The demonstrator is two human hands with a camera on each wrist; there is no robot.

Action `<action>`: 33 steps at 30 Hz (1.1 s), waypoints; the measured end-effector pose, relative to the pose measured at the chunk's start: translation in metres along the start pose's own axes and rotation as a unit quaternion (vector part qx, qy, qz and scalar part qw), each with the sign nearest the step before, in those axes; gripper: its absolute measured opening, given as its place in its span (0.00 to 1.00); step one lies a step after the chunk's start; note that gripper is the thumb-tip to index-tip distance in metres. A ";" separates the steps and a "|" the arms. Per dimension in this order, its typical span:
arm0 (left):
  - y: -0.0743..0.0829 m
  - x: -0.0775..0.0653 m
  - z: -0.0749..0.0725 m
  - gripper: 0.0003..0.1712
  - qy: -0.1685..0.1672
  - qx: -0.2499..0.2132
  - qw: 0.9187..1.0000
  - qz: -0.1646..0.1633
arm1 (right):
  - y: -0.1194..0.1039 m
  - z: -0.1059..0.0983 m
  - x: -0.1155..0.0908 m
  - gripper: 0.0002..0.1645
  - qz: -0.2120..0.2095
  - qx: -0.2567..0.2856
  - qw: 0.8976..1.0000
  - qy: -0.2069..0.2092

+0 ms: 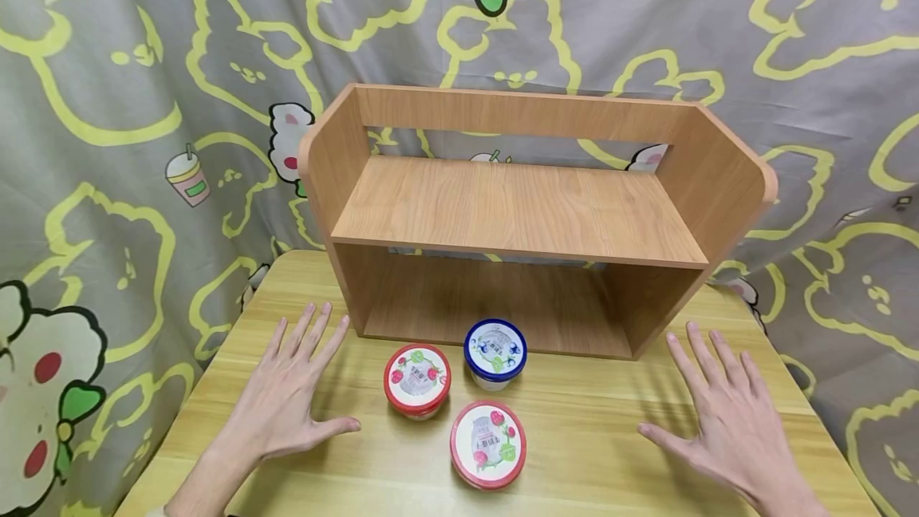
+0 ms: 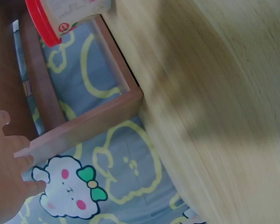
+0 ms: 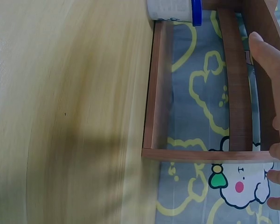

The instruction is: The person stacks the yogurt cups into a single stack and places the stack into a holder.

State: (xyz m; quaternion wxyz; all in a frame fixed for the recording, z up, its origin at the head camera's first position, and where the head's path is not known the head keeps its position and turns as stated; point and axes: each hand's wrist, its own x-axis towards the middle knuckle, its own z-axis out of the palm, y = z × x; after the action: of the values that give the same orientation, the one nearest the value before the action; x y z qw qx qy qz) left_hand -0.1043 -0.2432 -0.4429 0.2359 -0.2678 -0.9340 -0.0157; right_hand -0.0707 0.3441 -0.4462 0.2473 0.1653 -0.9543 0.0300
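In the head view my left hand [image 1: 290,389] is spread with straight fingers over the table's left side, holding nothing. My right hand [image 1: 735,413] is spread likewise at the right. Between them sit three round lidded cups. One red-lidded cup [image 1: 417,377] with strawberry pictures is nearest my left hand. A second red-lidded cup [image 1: 488,445] sits closer to the front. Behind it, by the shelf's front edge, is a blue-lidded cup [image 1: 495,351] with blueberry pictures. The left wrist view catches part of a red-lidded cup [image 2: 74,16]; the right wrist view catches the blue-lidded cup [image 3: 175,10].
A two-level wooden shelf [image 1: 520,210] stands at the back of the table, with tall side panels and a rear rail. The light wood table [image 1: 581,437] extends in front of it. A grey curtain [image 1: 237,86] with yellow cartoon outlines hangs behind and at both sides.
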 end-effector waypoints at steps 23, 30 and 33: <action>0.001 -0.002 -0.003 0.79 -0.001 -0.002 1.000 -0.004 | -0.005 0.000 -0.001 0.76 -0.008 0.000 1.000 0.008; 0.000 -0.002 -0.004 0.78 -0.001 -0.001 1.000 -0.002 | -0.007 -0.002 0.001 0.76 -0.009 -0.002 1.000 0.008; 0.001 -0.003 -0.004 0.77 0.001 0.000 1.000 0.001 | -0.009 -0.003 0.003 0.77 -0.010 -0.002 1.000 0.005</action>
State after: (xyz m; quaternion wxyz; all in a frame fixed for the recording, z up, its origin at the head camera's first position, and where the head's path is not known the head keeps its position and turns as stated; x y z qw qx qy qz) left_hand -0.0999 -0.2448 -0.4410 0.2366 -0.2683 -0.9337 -0.0155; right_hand -0.0687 0.3351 -0.4421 0.2522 0.1744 -0.9514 0.0267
